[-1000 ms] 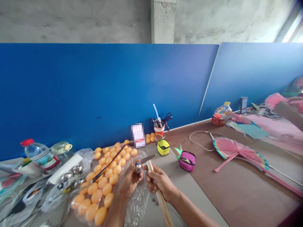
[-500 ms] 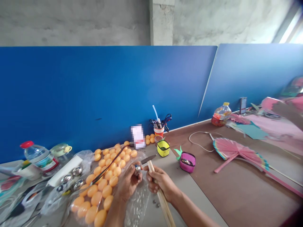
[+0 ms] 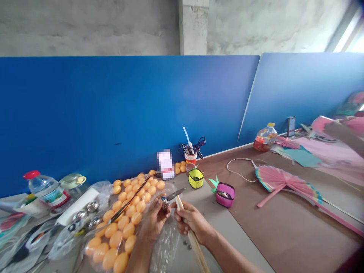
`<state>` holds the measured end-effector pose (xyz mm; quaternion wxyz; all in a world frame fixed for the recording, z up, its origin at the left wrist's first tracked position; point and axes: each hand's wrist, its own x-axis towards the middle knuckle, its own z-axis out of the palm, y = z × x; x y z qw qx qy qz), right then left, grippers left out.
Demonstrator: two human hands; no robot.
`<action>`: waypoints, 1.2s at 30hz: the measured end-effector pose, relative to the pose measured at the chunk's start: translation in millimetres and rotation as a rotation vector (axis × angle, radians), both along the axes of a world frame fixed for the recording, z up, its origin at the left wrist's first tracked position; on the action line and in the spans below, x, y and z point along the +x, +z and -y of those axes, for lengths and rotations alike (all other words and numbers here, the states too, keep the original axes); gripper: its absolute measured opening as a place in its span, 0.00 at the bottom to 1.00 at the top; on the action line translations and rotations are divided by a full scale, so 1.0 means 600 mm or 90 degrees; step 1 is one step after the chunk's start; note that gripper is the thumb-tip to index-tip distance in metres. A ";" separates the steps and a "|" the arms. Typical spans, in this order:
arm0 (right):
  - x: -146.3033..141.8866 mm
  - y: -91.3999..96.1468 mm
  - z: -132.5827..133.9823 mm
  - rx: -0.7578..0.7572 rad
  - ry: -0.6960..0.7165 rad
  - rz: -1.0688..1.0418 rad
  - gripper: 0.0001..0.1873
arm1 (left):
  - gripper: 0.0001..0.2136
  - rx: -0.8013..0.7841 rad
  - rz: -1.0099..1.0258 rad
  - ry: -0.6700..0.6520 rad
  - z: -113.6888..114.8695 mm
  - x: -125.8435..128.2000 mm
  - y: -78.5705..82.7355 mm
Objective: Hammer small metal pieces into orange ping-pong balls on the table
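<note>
My left hand (image 3: pixel 153 220) is closed round a small shiny metal ball (image 3: pixel 164 203), held up in front of me. My right hand (image 3: pixel 191 222) grips the pale wooden handle of a tool (image 3: pixel 196 246) whose thin metal blade (image 3: pixel 175 195) points left and touches the ball. Both hands hover just above a clear plastic bag (image 3: pixel 163 246) on the grey table. Directly left of my hands lies a heap of orange balls (image 3: pixel 125 220).
A black cable (image 3: pixel 133 195) crosses the orange balls. Water bottles (image 3: pixel 47 189) and silver balls (image 3: pixel 85 212) lie at left. A yellow box (image 3: pixel 196 177), magenta box (image 3: pixel 225 194), pen cup (image 3: pixel 191 155), pink paper fan (image 3: pixel 284 184) and oil bottle (image 3: pixel 264 138) lie to the right. Another person's arm (image 3: pixel 344 132) works at far right.
The blade tip has come down onto the shiny ball, and both hands have sunk slightly. The other person's arm has shifted a little at far right.
</note>
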<state>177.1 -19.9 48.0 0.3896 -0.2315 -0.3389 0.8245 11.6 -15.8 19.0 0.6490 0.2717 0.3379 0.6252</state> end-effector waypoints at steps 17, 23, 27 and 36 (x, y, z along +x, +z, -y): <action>0.000 0.003 0.001 -0.010 -0.010 0.025 0.21 | 0.21 -0.024 0.004 0.000 0.003 0.003 0.007; 0.001 0.001 0.001 0.003 -0.048 0.009 0.21 | 0.21 -0.034 0.022 -0.001 -0.001 -0.001 0.003; -0.001 -0.002 0.000 0.005 -0.014 0.043 0.21 | 0.21 -0.054 0.018 -0.010 -0.002 -0.003 0.001; -0.002 0.000 0.001 0.010 -0.007 0.034 0.20 | 0.22 -0.049 0.015 -0.012 0.001 -0.003 0.008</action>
